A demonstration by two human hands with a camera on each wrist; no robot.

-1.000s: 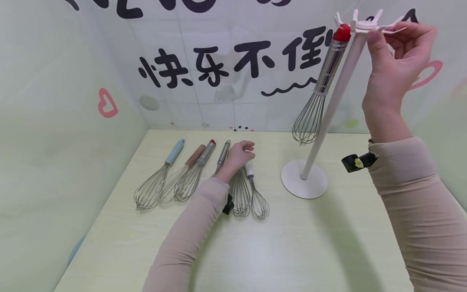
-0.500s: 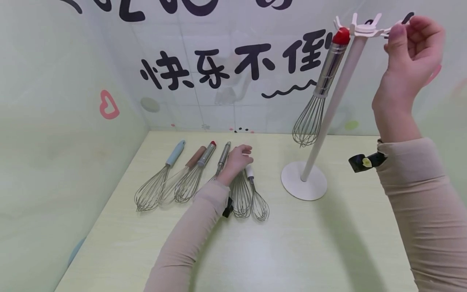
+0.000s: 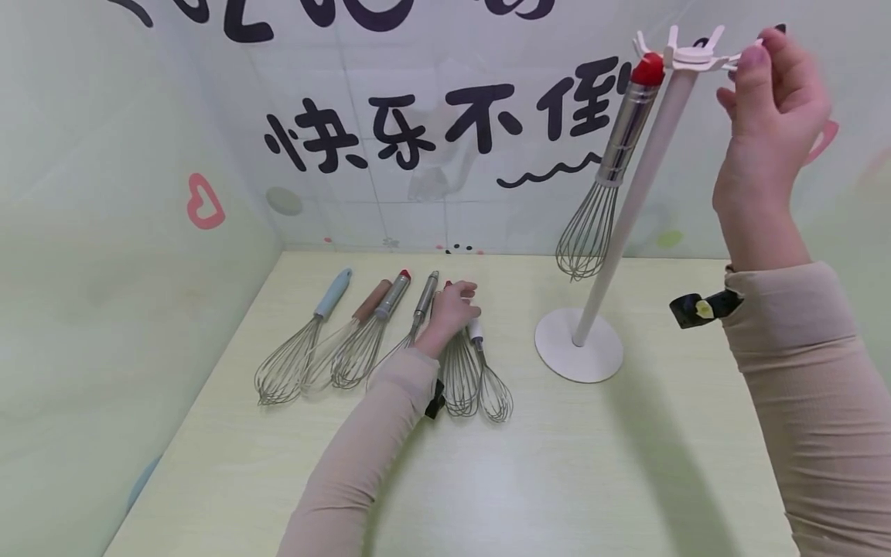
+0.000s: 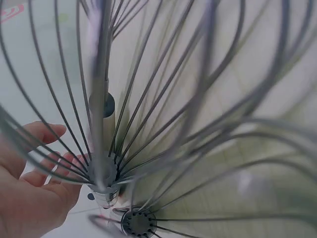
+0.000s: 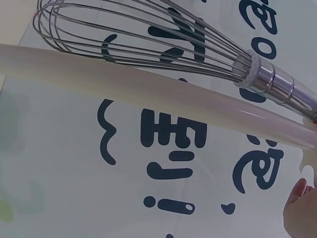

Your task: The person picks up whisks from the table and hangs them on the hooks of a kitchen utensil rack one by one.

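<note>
My right hand point(image 3: 776, 108) is raised at the top of a tall white stand point(image 3: 650, 178), pinching one of its hook arms between thumb and fingers. A steel-handled whisk point(image 3: 619, 147) with a red tip hangs from another hook, beside the pole. My left hand point(image 3: 454, 309) is low over the table, loosely bent above the handle of a lying whisk point(image 3: 459, 379); a bit of red tip shows past its fingers. In the left wrist view the fingers point(image 4: 47, 131) lie beside the whisk collars, partly behind the wires. A small white-handled whisk point(image 3: 495, 391) lies right of that hand.
Left of the left hand lie a slim metal-handled whisk point(image 3: 426, 294), a red-tipped whisk point(image 3: 369, 340), a brown-handled whisk point(image 3: 372, 300) and a blue-handled whisk point(image 3: 299, 356). The stand's round base point(image 3: 557, 348) is on the table. A printed wall sheet point(image 3: 390, 209) rises behind.
My right hand has shifted outward along the stand's hook arm, to the arm's tip. The left hand has drawn slightly down, uncovering a red tip. The hanging whisk stays on its hook.
</note>
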